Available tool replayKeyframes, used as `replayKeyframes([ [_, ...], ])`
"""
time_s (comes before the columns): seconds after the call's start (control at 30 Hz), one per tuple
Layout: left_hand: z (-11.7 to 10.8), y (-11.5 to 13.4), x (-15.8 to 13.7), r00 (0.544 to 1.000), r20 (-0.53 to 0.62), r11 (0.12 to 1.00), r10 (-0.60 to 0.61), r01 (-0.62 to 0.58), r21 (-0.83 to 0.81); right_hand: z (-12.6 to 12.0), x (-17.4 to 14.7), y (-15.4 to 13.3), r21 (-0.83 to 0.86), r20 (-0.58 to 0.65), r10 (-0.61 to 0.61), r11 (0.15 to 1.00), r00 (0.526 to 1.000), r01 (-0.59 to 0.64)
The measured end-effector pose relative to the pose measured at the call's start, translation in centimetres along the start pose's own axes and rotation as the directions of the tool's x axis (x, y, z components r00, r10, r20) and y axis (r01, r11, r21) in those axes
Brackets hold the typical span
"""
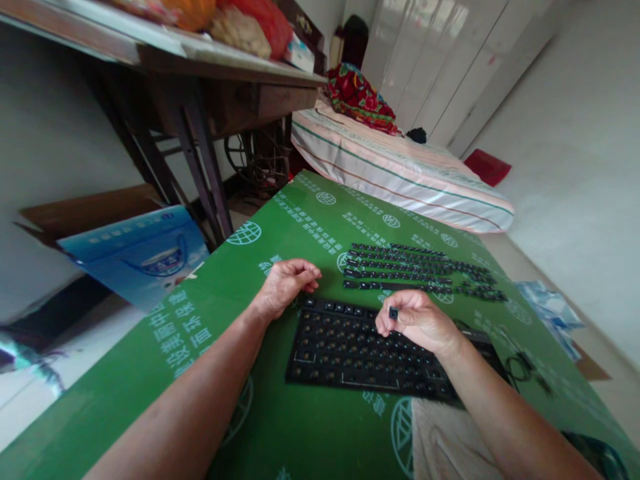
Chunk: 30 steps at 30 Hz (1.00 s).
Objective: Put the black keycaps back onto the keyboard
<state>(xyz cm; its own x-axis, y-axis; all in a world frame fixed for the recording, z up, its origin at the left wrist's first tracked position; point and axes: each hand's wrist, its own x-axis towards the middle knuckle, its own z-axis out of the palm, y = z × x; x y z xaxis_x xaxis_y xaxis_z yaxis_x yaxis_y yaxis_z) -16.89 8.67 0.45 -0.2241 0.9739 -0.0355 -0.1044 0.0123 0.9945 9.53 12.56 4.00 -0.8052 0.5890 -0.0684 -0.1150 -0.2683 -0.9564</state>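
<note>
A black keyboard (pixel 350 347) lies on the green table, most of its switches bare, with several keycaps fitted along the left part of its top row. Over the top row, my right hand (pixel 413 320) pinches a small black keycap (pixel 393 313) between thumb and fingers. My left hand (pixel 290 287) rests just beyond the keyboard's far left corner, fingers curled together; whether anything is inside them is hidden. Loose black keycaps (pixel 400 263) lie in rows on the table beyond the keyboard. Part of the keyboard's right side is covered by my right hand and forearm.
The green table (pixel 300 220) has printed globe logos. A coiled black cable (pixel 520 367) lies right of the keyboard, and a wood-patterned piece (pixel 445 440) is near my right forearm. Beyond are a bed (pixel 400 167) and a wooden desk (pixel 225 73); a blue box (pixel 145 257) stands left.
</note>
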Motion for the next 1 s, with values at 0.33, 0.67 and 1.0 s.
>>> replayKeyframes([
  [0.33,0.3,0.0,-0.1,1.000,-0.001,1.000,0.006,-0.006,-0.017,-1.5,0.5,-1.5,-0.466,-0.221,0.112,0.861,0.969,-0.205],
  [0.67,0.4,-0.1,-0.1,1.000,0.001,1.000,-0.001,0.001,-0.019,-0.8,1.9,-1.6,-0.812,-0.252,0.176,0.496,0.952,-0.307],
  [1.0,0.4,-0.3,0.1,1.000,0.009,1.000,0.008,-0.008,-0.022,-0.6,2.3,-1.8,-0.855,-0.264,0.218,0.399,0.939,-0.333],
])
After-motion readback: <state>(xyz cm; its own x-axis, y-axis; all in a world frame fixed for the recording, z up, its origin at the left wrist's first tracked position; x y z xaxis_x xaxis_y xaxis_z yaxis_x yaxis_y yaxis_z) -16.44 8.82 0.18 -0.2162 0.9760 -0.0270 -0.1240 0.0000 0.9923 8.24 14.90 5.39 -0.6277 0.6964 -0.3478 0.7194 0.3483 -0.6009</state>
